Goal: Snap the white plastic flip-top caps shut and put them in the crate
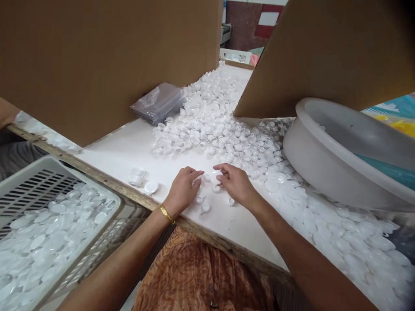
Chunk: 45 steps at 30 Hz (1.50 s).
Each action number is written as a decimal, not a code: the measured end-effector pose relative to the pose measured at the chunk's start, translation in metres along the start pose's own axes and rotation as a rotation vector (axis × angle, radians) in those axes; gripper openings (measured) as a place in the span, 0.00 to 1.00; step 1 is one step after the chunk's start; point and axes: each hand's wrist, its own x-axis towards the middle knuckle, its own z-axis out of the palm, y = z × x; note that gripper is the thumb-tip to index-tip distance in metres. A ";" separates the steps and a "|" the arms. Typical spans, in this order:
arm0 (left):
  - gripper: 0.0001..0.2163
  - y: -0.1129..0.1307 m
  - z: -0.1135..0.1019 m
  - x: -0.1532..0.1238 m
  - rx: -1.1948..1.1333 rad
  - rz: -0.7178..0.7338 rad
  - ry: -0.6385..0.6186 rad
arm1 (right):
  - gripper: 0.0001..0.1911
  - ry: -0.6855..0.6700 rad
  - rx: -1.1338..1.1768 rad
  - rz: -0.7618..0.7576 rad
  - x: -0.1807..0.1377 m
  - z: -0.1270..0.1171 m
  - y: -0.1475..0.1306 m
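My left hand (183, 188) rests on the white table (129, 151) with a gold bangle at the wrist, fingers curled down over small white plastic caps (203, 206). My right hand (235, 183) sits just beside it, its fingers pinched on a white cap (215, 177) between the two hands. A few loose caps lie under and around both hands. A large heap of white caps (214, 125) spreads across the table behind the hands and along the right side.
A white slatted crate (39, 185) filled with flat white lids stands at the lower left. A grey plastic basin (327, 151) leans at the right. Cardboard panels (97, 56) rise behind the table. A clear plastic bag (158, 103) lies by the heap. Two lids (142, 181) lie left of my hands.
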 end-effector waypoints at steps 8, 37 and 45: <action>0.12 -0.002 0.005 0.003 -0.036 -0.017 -0.004 | 0.08 0.003 -0.125 0.050 0.036 0.027 0.014; 0.14 0.029 0.015 0.068 0.278 -0.072 0.134 | 0.12 -0.029 -0.165 0.037 0.010 0.012 0.010; 0.21 0.029 0.037 0.079 0.392 0.028 0.159 | 0.13 0.060 -0.165 -0.033 -0.038 -0.004 0.023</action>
